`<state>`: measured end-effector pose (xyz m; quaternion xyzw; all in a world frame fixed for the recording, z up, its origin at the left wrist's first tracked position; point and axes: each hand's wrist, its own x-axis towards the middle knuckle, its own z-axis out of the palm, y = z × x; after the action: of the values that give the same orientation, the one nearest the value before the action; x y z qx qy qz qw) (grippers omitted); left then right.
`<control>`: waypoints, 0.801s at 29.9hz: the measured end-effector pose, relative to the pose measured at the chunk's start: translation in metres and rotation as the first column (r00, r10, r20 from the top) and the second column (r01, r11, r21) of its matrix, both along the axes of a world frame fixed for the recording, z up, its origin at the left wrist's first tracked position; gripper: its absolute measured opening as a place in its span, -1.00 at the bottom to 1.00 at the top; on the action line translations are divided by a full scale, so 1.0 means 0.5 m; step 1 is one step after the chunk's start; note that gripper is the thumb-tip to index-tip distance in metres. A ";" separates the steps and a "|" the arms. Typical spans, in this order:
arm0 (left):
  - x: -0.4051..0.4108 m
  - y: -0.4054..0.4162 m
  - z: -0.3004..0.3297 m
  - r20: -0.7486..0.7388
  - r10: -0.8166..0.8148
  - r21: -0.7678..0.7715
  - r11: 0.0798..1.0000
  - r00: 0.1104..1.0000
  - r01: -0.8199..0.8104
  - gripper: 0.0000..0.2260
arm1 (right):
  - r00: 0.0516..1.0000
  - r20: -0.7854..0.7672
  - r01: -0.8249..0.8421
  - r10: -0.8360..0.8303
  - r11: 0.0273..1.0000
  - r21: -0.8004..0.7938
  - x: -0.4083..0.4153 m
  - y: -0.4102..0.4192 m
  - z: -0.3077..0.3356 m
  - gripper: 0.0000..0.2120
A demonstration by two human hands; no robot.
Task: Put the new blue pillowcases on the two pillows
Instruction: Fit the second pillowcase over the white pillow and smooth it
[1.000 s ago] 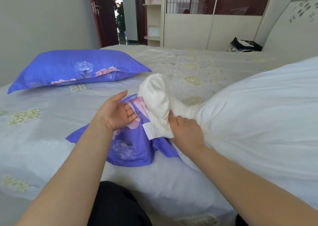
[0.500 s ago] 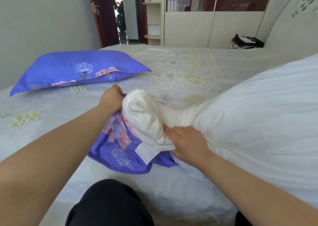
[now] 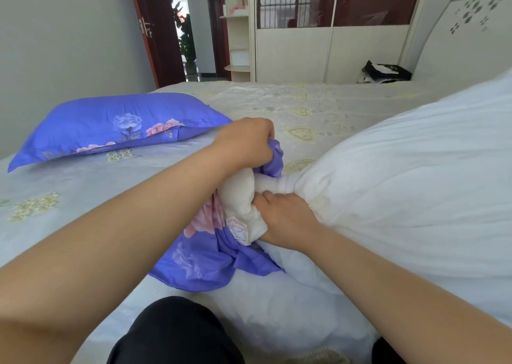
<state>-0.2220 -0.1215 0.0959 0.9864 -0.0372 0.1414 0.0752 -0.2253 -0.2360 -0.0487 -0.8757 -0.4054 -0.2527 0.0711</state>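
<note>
Bare white pillow, 3 o'clock on the bed: right hand squeezes its corner narrow, likely to fit the opening. Loose blue pillowcase, centre: left hand grips its edge, drawing it over that corner. Finished pillow, 10 o'clock.

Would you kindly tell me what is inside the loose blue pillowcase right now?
The bunched corner of the white pillow enters the blue pillowcase, whose edge the left hand grips. How far in it reaches is hidden by fabric and the forearm.
</note>
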 end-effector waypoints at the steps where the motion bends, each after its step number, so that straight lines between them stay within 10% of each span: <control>1: -0.001 0.010 -0.002 0.052 0.055 0.123 0.991 0.997 -0.061 -0.79 | 1.000 -0.002 0.028 -0.027 0.999 0.021 0.000 -0.002 0.007 -0.35; 5: -0.003 0.043 0.001 0.098 0.256 0.358 0.892 0.962 -0.274 -0.79 | 0.996 -0.079 0.039 -0.046 0.996 -0.082 0.002 0.009 0.022 -0.08; 10: -0.019 -0.012 -0.021 -0.092 0.095 -0.209 0.972 0.991 -0.112 -0.87 | 0.996 0.050 -0.056 0.072 0.963 -0.264 0.003 0.037 0.068 -0.38; 14: -0.069 -0.076 -0.101 -0.157 -0.020 -0.390 0.920 0.987 -0.043 -0.80 | 0.936 -0.159 0.280 -0.314 0.938 -0.204 0.051 0.075 0.084 -0.62; 17: -0.085 -0.029 -0.106 -0.110 -0.010 -0.225 0.974 0.994 -0.015 -0.87 | 0.988 -0.110 0.058 -0.107 0.924 -0.378 0.054 0.058 0.074 -0.51; 21: -0.078 0.064 -0.077 0.041 0.214 0.316 0.924 0.976 -0.216 -0.73 | 0.986 -0.166 0.002 -0.031 0.985 -0.171 0.040 0.040 0.082 -0.27; 24: -0.056 0.097 -0.061 0.211 0.179 0.247 0.942 0.961 -0.229 -0.79 | 0.975 -0.219 0.002 -0.046 0.981 -0.195 0.047 0.055 0.062 -0.05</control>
<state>-0.2498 -0.0732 0.0654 0.9685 0.0397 0.2332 -0.0783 -0.2018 -0.2084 -0.0179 -0.9060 -0.4069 -0.1135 0.0275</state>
